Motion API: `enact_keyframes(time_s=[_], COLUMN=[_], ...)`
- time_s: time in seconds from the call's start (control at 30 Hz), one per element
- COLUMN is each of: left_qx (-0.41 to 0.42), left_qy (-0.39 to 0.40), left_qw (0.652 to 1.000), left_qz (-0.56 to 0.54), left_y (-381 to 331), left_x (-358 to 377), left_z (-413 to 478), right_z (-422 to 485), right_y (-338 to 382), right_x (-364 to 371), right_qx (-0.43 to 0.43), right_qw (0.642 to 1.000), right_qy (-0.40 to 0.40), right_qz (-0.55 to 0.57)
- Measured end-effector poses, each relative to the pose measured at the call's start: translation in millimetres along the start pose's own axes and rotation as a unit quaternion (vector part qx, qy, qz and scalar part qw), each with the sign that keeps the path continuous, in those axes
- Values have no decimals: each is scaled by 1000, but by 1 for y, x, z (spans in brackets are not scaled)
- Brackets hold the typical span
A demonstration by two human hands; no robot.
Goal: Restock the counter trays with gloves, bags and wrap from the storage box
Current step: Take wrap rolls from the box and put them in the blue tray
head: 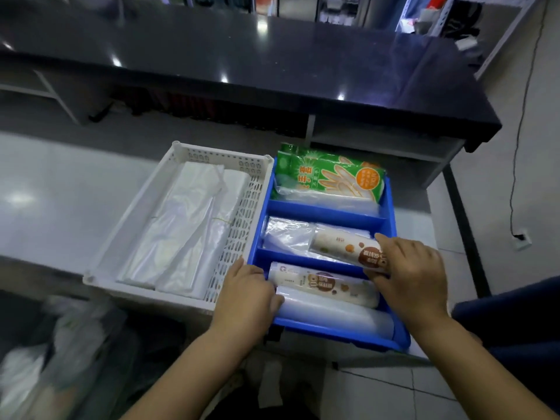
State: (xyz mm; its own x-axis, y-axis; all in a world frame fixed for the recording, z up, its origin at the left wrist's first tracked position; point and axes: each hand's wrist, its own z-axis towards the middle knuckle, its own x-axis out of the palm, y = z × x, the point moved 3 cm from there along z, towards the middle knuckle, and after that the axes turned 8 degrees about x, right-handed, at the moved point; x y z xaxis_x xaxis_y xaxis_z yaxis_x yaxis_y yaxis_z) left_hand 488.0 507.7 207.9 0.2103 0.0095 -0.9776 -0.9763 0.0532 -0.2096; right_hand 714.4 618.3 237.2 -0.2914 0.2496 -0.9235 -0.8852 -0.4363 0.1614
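A blue tray with three compartments stands on the grey counter. Green glove packs fill its far compartment. Clear bags lie in the middle one. My right hand grips a printed roll of wrap that lies slanted across the middle divider. In the near compartment lie another printed roll and a plain white roll. My left hand rests curled at the left end of those two rolls, at the tray's left wall.
A white perforated basket with stacks of clear plastic bags stands against the blue tray's left side. A black raised countertop runs behind. A blurred bag of supplies sits low at the left. Tiled floor lies on the right.
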Motion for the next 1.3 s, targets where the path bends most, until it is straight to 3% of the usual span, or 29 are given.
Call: enact_keyframes(time_s=[0.13,0.27,0.53,0.77,0.87,1.07,1.3], left_qx=[-97,-113,-125,-191,-206,-218,-230], left_qy=[-105,-127,-257,-400,-427,-430,-399], left_qw=[978,945,905,799,771,736,739], left_qz=[-151,-281,-315,-406,-426,-476,-491], left_y=[-10,-24,24,105,117,115,105], left_x=[-12,-21,-97,-141,-138,-118,-102], left_z=[-8,-12,-17,-47,-51,-43,-34], right_z=[-1,0,-4,-25,-33,-37,-40], right_y=[-2,-3,8,40,56,67,55], right_x=[-1,-5,-13,-7,-1,16,22], right_qx=[5,5,12,-25,-60,-44,-38], right_qw=[1000,1000,997,988,976,957,956], right_qy=[5,23,57,153,208,278,289], right_qz=[12,20,55,28,4,75,27])
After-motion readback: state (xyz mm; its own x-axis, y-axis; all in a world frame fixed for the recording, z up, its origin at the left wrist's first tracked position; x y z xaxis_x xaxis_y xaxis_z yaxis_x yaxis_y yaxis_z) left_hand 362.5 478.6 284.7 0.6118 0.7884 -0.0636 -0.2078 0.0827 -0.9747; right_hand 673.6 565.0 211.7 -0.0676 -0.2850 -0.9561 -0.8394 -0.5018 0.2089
